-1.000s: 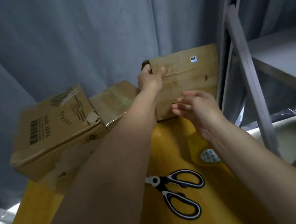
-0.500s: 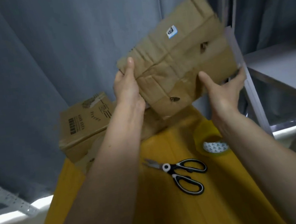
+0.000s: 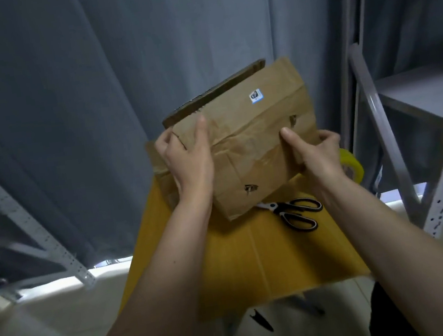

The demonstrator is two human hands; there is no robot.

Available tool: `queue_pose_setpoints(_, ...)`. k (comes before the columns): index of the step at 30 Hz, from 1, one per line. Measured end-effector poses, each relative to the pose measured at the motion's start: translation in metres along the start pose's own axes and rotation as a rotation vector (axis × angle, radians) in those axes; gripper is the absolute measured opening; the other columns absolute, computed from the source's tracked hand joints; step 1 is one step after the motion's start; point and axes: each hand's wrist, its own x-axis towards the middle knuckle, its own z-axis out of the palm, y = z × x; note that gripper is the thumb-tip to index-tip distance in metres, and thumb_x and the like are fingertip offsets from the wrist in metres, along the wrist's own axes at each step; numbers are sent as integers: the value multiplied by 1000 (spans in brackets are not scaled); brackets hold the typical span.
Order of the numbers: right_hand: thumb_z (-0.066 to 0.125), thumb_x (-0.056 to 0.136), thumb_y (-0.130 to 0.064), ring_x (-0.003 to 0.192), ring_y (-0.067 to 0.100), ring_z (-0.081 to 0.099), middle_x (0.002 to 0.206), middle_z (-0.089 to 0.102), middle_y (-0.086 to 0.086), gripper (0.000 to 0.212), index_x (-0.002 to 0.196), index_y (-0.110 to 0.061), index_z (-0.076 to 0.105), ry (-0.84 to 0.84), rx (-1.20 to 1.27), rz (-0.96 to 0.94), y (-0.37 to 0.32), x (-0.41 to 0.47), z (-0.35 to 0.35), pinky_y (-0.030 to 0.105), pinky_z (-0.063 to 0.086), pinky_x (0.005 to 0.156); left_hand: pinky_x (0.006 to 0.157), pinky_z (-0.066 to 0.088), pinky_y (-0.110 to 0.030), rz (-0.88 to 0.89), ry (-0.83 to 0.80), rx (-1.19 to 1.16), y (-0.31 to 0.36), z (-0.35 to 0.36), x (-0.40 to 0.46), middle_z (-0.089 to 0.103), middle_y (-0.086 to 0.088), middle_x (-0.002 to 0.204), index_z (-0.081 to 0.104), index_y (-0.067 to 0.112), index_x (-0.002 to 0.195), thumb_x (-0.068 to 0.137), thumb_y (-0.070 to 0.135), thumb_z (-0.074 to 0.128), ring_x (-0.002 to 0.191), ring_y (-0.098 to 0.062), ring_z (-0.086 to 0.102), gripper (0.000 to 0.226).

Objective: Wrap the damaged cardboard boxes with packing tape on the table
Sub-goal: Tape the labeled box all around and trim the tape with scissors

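While both my hands clamp the box (image 3: 253, 141), it hangs tilted above the far end of the counter (image 3: 255, 262), not resting on it as far as I can tell. Head view only. Left hand (image 3: 188, 158) closed on the box's left edge, thumb on the near face, fingers wrapped behind. Right hand (image 3: 314, 152) closed on the lower right edge, thumb on the near face, fingers round the side. The box's long axis runs left-low to right-high across me; the open top edge faces away and up. The near face is creased, with small tears. Both hands about equally near; the box sits between them.

The tape roll (image 3: 351, 165) lies just behind my right hand, partly hidden, so the right hand is nearer to it. Scissors (image 3: 296, 213) lie on the counter just below the box's lower corner. More cardboard (image 3: 158, 165) shows behind my left hand, against the curtain.

My read: next is setting the box down. Bare counter lies toward me, its near edge well clear. Shelf posts (image 3: 376, 108) stand close on the right, so little swing room there.
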Motion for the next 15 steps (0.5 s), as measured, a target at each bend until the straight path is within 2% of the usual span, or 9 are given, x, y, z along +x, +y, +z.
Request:
queue_pose_setpoints(2, 83, 64, -52, 103, 15, 57, 121, 52, 3, 79, 118, -21, 33, -50, 60, 53, 5, -15, 7, 37, 53, 90, 106, 38, -21, 14, 10, 5, -4, -19, -9, 33, 2, 139, 61, 25, 98, 89, 45, 64, 119, -11, 49, 23)
queue_pose_setpoints(4, 84, 64, -49, 96, 11, 60, 109, 56, -3, 81, 120, -17, 36, -87, 118, 94, 11, -28, 14, 39, 56, 84, 99, 36, -10, 52, 52, 37, -10, -39, -18, 29, 3, 146, 59, 28, 85, 90, 40, 65, 120, -7, 48, 14)
queue_pose_setpoints(6, 86, 62, -48, 93, 10, 61, 104, 57, -6, 80, 118, -18, 37, -110, 130, 131, 19, -40, 20, 35, 56, 79, 106, 37, -20, 58, 70, 41, -17, -57, -25, 33, 4, 147, 67, 18, 94, 91, 33, 66, 125, -9, 48, 15)
queue_pose_setpoints(8, 86, 61, -48, 91, 9, 63, 104, 59, -7, 78, 117, -23, 38, -147, 145, 168, 29, -49, 26, 30, 55, 73, 106, 41, -29, 57, 73, 37, -24, -73, -28, 42, 4, 140, 68, 15, 98, 90, 26, 69, 122, -12, 52, 14)
queue_pose_setpoints(9, 86, 61, -47, 89, 8, 64, 103, 60, -8, 77, 119, -24, 40, -168, 156, 190, 34, -54, 29, 28, 55, 70, 102, 44, -27, 56, 77, 39, -27, -80, -29, 46, 3, 135, 68, 18, 92, 89, 24, 70, 116, -11, 54, 7)
queue_pose_setpoints(12, 84, 65, -46, 84, 5, 62, 97, 59, -12, 80, 130, -26, 42, -228, 147, 256, 47, -67, 38, 24, 52, 61, 91, 48, -22, 40, 112, 70, -42, -99, -31, 53, -2, 119, 67, 19, 80, 87, 22, 72, 102, -10, 55, 9)
queue_pose_setpoints(15, 83, 65, -48, 98, 17, 60, 112, 58, 0, 85, 134, -18, 42, -259, 106, 348, 66, -73, 41, 36, 53, 85, 79, 49, -34, -2, 142, 113, -70, -112, -35, 58, -10, 96, 67, -1, 80, 85, 22, 74, 86, -17, 56, 25)
